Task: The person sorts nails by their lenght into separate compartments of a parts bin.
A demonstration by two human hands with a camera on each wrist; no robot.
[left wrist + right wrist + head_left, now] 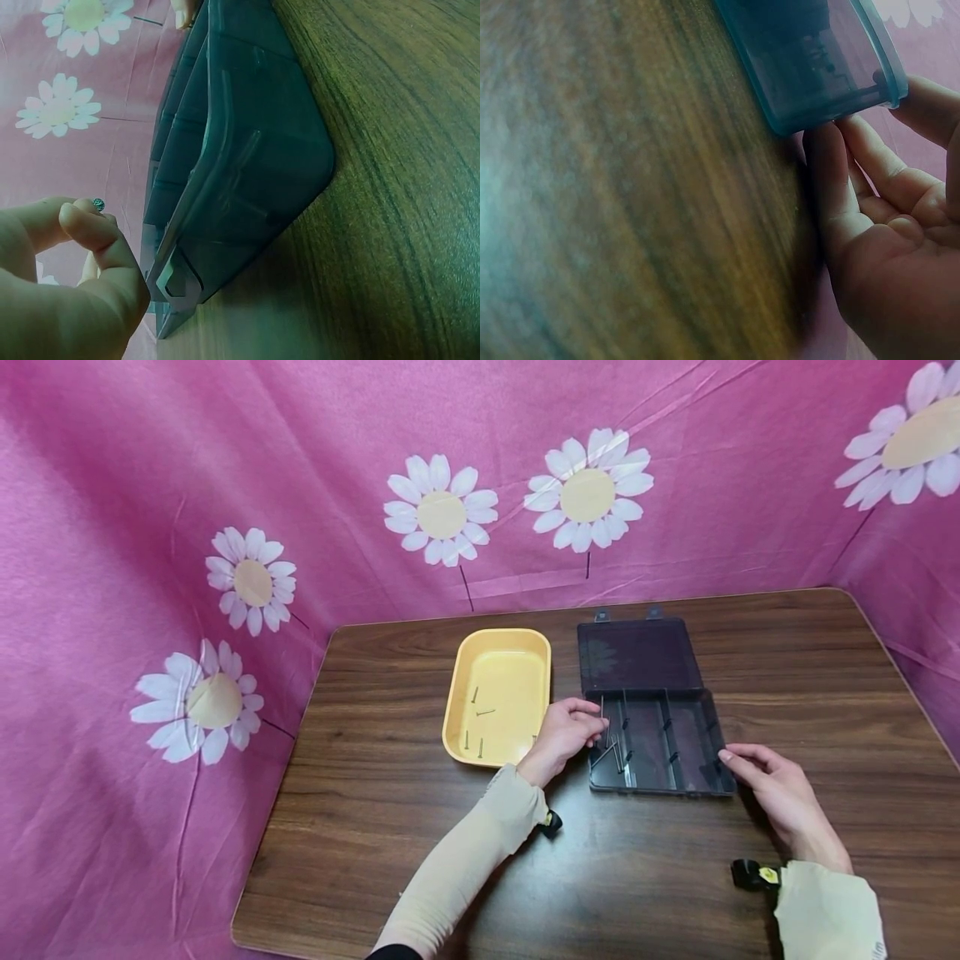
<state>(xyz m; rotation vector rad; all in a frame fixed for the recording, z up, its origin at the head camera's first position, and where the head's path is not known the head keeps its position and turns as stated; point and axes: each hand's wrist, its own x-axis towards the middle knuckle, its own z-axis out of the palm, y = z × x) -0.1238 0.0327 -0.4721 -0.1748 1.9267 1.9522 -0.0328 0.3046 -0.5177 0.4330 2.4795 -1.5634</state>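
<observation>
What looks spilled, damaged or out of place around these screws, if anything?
Nothing stands out. Loose screws lie inside the yellow tray and the leftmost compartment of the divided organizer box, whose lid lies open; no damage shows.

Pink daisy-print cloth (337,452), dark wood-grain tabletop (360,793)

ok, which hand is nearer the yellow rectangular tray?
Left. The left hand is at the right edge of the yellow tray; the right hand is farther right, across the dark translucent plastic compartment box.
</observation>
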